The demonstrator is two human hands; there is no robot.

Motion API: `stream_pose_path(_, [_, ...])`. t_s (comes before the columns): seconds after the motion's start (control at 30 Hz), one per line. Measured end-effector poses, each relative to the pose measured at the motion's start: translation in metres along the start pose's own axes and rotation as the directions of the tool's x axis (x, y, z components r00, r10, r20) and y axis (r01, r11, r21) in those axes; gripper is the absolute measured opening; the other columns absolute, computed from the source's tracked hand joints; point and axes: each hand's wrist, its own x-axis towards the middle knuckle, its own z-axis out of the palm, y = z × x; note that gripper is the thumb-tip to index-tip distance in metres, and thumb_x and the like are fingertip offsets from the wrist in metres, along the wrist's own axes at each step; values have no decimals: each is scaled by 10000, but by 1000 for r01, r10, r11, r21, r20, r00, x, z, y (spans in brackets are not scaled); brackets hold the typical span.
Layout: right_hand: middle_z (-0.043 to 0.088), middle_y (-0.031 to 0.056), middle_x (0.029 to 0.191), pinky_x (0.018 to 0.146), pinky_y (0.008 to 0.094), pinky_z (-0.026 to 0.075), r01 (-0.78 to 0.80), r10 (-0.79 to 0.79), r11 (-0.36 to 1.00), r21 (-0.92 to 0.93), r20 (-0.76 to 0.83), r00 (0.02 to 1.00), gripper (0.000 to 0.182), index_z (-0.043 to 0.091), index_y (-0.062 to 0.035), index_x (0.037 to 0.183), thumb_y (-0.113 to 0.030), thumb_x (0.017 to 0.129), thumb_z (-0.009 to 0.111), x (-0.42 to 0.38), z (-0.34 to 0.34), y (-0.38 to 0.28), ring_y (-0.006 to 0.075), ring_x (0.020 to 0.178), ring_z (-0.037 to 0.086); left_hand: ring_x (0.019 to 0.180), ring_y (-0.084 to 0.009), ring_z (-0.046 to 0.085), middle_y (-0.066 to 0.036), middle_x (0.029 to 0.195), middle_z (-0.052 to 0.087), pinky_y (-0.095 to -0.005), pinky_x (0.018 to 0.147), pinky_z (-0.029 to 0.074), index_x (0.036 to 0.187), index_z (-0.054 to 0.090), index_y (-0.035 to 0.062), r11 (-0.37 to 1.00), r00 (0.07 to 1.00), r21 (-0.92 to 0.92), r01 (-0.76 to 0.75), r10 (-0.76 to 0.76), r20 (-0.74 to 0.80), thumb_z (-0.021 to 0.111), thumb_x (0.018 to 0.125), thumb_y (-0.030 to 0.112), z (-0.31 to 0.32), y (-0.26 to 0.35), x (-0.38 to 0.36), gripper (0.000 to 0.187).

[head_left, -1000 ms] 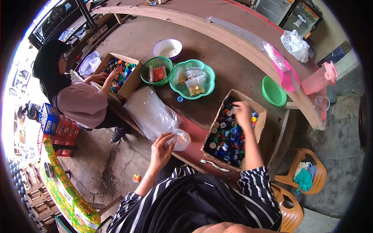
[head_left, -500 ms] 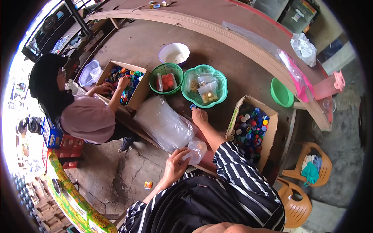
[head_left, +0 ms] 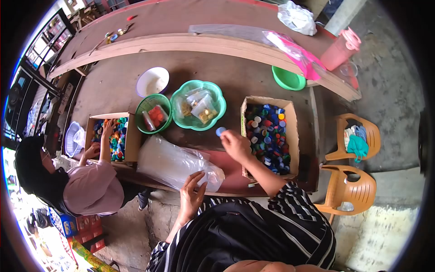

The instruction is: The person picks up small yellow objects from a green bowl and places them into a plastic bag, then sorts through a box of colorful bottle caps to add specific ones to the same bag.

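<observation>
My right hand (head_left: 238,146) pinches a blue bottle cap (head_left: 220,131) between its fingertips, just below the scalloped green bowl (head_left: 222,106). To its right is a cardboard box (head_left: 292,131) of loose, mixed-colour caps (head_left: 268,136). My left hand (head_left: 191,192) is curled at the near table edge, thumb and fingers gripping a clear plastic bag (head_left: 212,177). That bag overlaps the end of a stack of clear plastic bags (head_left: 165,158), so its outline is partly lost. Filled bags of gold caps (head_left: 204,111) lie in the scalloped bowl.
A co-worker (head_left: 93,188) at the left reaches into another box (head_left: 131,136) of caps. A green basket (head_left: 156,130) holds bags of red caps; behind it sits a white bowl (head_left: 152,72). A raised shelf (head_left: 181,43) crosses the far side. Plastic chairs (head_left: 355,190) stand at right.
The view has turned, so the table's things appear further left. My right hand, still pinching the blue cap, is closer to the right-hand box. My left hand keeps the plastic bag.
</observation>
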Motion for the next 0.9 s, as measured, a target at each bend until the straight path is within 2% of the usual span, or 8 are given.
stream_pose_path(0.1, [693, 71, 889, 655, 401, 542, -68, 74, 987, -143, 35, 997, 180, 659, -123, 1037, -137, 860, 689, -17, -69, 33, 291, 783, 687, 744, -173, 642, -137, 1216, 664, -294, 664, 518, 1203, 673, 16, 999, 999, -4, -42, 42, -9, 690, 843, -7, 17, 5, 9, 361])
stream_pose_path(0.17, [669, 77, 899, 677, 377, 542, -163, 165, 985, -57, 44, 985, 281, 675, -116, 1089, -128, 817, 747, -30, -101, 65, 282, 773, 676, 699, -172, 606, -133, 1210, 666, -300, 643, 499, 1220, 668, 21, 998, 998, 13, -63, 63, 5, 676, 831, -22, 28, 6, 15, 391])
stream_pose_path(0.37, [681, 129, 841, 685, 392, 528, -309, 300, 944, -116, -92, 950, 208, 673, -58, 844, -255, 871, 734, -8, -183, 174, 302, 792, 689, 661, -158, 562, -130, 1238, 652, -291, 619, 476, 1259, 650, 32, 995, 996, 58, -85, 84, 14, 648, 801, -41, 63, 27, 36, 463])
stream_pose_path(0.43, [692, 111, 843, 709, 355, 525, -303, 292, 937, -176, -88, 952, 90, 661, -56, 944, -129, 895, 682, 10, -202, 220, 236, 787, 685, 707, -159, 589, -123, 1242, 652, -283, 642, 481, 1251, 658, 33, 997, 999, 71, -37, 37, 4, 645, 785, -48, 73, 37, 41, 473])
stream_pose_path(0.5, [664, 110, 985, 803, 362, 535, -313, 310, 936, -163, -45, 950, 168, 662, -64, 1018, -5, 860, 663, 33, -211, 277, 247, 908, 669, 726, -154, 595, -119, 1246, 651, -277, 649, 480, 1251, 661, 34, 996, 1000, 84, -17, 19, -21, 641, 776, -51, 84, 41, 45, 483])
stream_pose_path(0.67, [615, 146, 1155, 968, 416, 484, -244, 252, 883, -401, -35, 967, 203, 679, -84, 1077, -59, 877, 658, 113, -208, 375, 307, 1093, 605, 767, -143, 604, -114, 1257, 647, -267, 646, 471, 1256, 660, 36, 992, 994, 116, 50, -38, -103, 626, 778, -60, 106, 45, 52, 488])
stream_pose_path(0.77, [587, 216, 1288, 1035, 455, 427, -182, 77, 907, -379, -276, 958, 312, 660, -60, 1185, -37, 891, 558, 166, -176, 433, 407, 1229, 526, 810, -184, 635, -125, 1248, 650, -280, 640, 478, 1247, 656, 28, 984, 985, 166, 62, -34, -168, 594, 793, -72, 117, 48, 58, 469])
stream_pose_path(0.9, [571, 220, 1313, 1046, 454, 419, -313, 232, 831, -460, -225, 946, 338, 649, -64, 1211, -32, 891, 547, 201, -152, 472, 406, 1248, 512, 894, -209, 663, -126, 1251, 651, -275, 672, 492, 1237, 663, 33, 964, 967, 247, 97, -33, -252, 593, 802, -82, 122, 50, 68, 456])
